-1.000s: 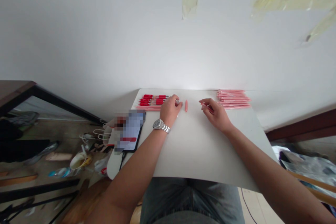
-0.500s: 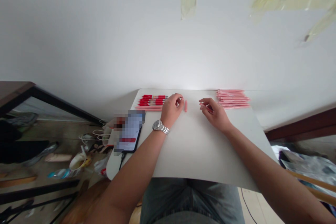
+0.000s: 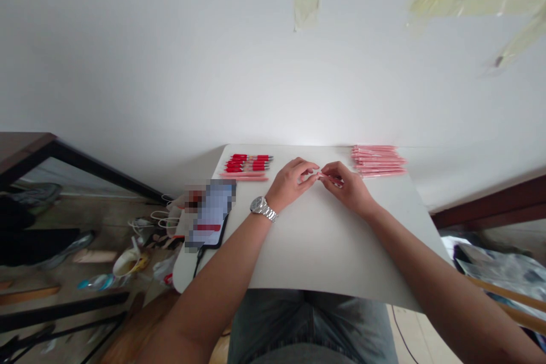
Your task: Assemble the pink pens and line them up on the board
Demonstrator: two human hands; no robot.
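Observation:
My left hand (image 3: 292, 181), with a metal watch on its wrist, and my right hand (image 3: 347, 185) meet at their fingertips over the far middle of the white table (image 3: 315, 239). Both are closed in a pinch on a small pink pen part (image 3: 318, 174) held between them. A row of red pens (image 3: 247, 163) and one pink barrel (image 3: 244, 178) lie to the left of my left hand. To the right of my right hand, at the table's far right, lies a stack of pink pen barrels (image 3: 377, 160).
A phone (image 3: 211, 211) with a cable lies at the table's left edge. The white wall rises right behind the table. Bags, cups and clutter cover the floor at the left, and a dark bench stands there. Wooden furniture stands at the right.
My left hand has moved right from beside the red pens, taking up the small pink piece that lay on the table, and now meets my right hand's fingertips.

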